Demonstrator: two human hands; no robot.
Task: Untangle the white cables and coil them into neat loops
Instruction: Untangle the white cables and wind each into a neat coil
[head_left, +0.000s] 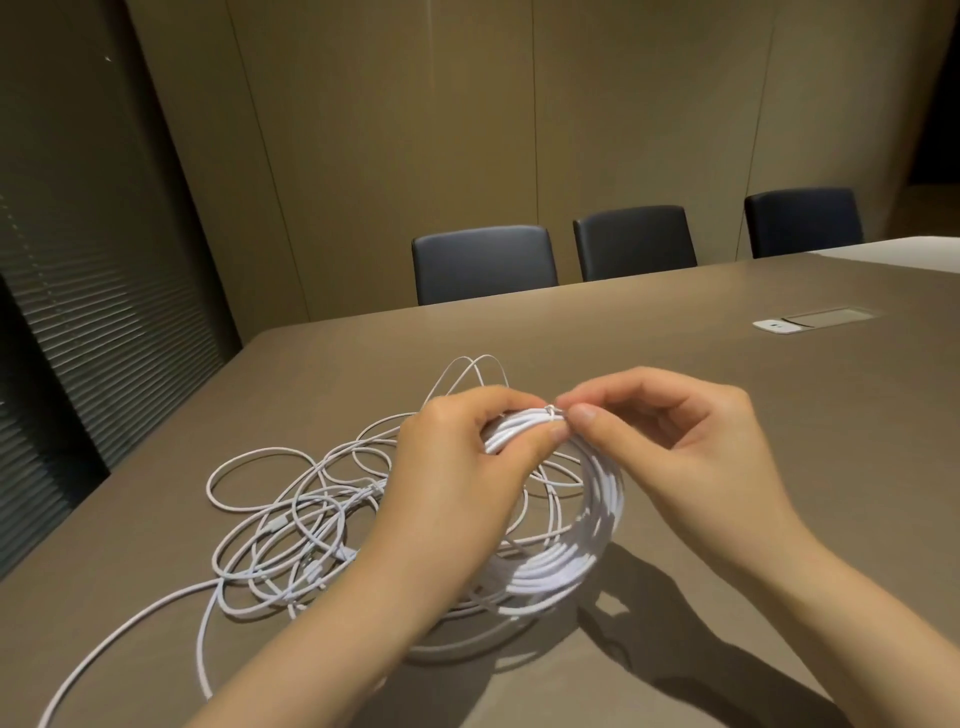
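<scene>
— Nearest to us, a single thin white cable strand (130, 631) is trailing off the near edge of the smooth brown tabletop (675, 374). Is that part of the job?

— I'm judging so; it's waiting its turn. Look just beyond: the left hand (457, 467) is closing its grip around the top of the thick white coil of wound cable (571, 530), fingers wrapped through the loops and clamped on them.

— And the right hand (696, 441)?

— Its thumb and forefinger are pinching together on a small silvery connector tip (551, 410) at the crown of the coil, right against the left hand's fingertips.

— How would you do this step well?

— I'd say the left hand should be keeping the loops pressed flat and even while the right is tucking that end in, so nothing is springing open. Pulling hard risks dragging the loose heap along.

— The heap looks messy.

— It is. The loose tangle of thin white cables (291, 525) is lying on the tabletop just left of the coil, its loops crossing over each other, some running under the coil's base. The coil itself is standing tilted, its lower rim resting on the tabletop.

— Farther back?

— A small white socket plate (779, 326) is sitting in the tabletop, and three dark padded chairs (483, 262) are standing along the far edge.
</scene>
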